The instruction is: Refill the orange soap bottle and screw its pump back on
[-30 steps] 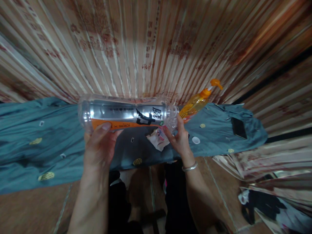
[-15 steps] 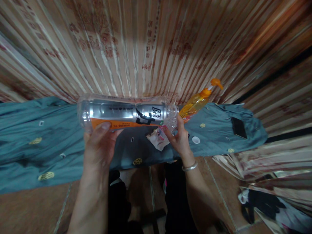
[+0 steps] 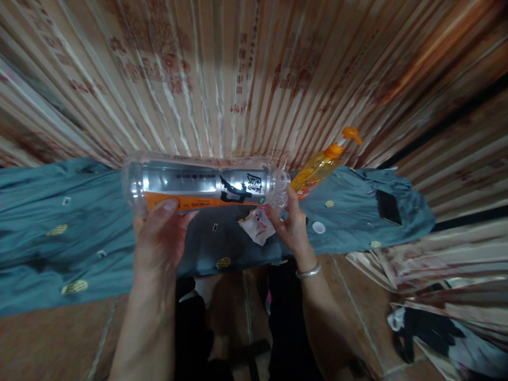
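Observation:
A large clear plastic bottle (image 3: 198,182) with a silver and orange label lies sideways in the air above the cloth-covered surface, its neck to the right. My left hand (image 3: 161,230) grips it from below near its base, thumb on the orange part of the label. At the neck end, my right hand (image 3: 291,222) holds the bottle between thumb and fingers, a bracelet (image 3: 308,271) on the wrist. Behind the right hand stands a pump bottle (image 3: 315,169) of yellow liquid with an orange pump head. A crumpled wrapper (image 3: 257,227) lies beneath the bottle's neck.
A teal cloth (image 3: 95,227) with yellow patterns covers the narrow surface. A white round cap (image 3: 318,227) and a black phone-like slab (image 3: 388,207) lie on its right side. Pleated curtain (image 3: 222,69) hangs close behind. Dark and white fabric (image 3: 440,338) lies at lower right.
The large bottle has shifted very slightly to the left, with both hands keeping their hold. The other things stay where they were.

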A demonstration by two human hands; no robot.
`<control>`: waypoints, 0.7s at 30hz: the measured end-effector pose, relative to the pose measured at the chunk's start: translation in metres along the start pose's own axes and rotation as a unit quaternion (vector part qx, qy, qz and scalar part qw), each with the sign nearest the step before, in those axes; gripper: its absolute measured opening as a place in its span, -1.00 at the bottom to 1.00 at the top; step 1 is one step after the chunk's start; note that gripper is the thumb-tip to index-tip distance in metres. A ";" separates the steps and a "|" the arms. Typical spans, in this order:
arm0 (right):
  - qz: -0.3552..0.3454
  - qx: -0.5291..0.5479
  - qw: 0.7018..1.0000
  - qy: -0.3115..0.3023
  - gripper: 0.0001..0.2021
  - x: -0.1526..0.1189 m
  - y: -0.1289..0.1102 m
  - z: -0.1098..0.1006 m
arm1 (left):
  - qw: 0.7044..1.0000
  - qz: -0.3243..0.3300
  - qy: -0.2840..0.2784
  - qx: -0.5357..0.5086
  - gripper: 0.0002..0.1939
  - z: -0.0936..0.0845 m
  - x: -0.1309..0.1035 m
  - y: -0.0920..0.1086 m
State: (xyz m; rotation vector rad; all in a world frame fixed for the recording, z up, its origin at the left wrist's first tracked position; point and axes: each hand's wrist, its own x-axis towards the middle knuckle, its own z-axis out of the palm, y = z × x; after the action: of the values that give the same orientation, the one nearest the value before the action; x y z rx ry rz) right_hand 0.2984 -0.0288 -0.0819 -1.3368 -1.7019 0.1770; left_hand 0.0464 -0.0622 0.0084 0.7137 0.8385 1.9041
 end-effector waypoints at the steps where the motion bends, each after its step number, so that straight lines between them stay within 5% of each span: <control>1: 0.001 0.002 1.000 0.000 -0.34 0.000 0.000 0.000 | 1.000 0.001 0.001 0.001 -0.46 0.001 0.000 0.000; 21: 0.010 0.009 1.000 0.000 -0.33 0.000 -0.001 0.000 | 1.000 0.008 -0.025 0.011 -0.33 0.003 -0.001 0.003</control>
State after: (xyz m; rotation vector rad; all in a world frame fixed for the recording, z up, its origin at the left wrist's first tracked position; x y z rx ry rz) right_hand 0.2978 -0.0291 -0.0816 -1.3417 -1.6835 0.2036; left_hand 0.0474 -0.0635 0.0128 0.7804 0.8264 1.8856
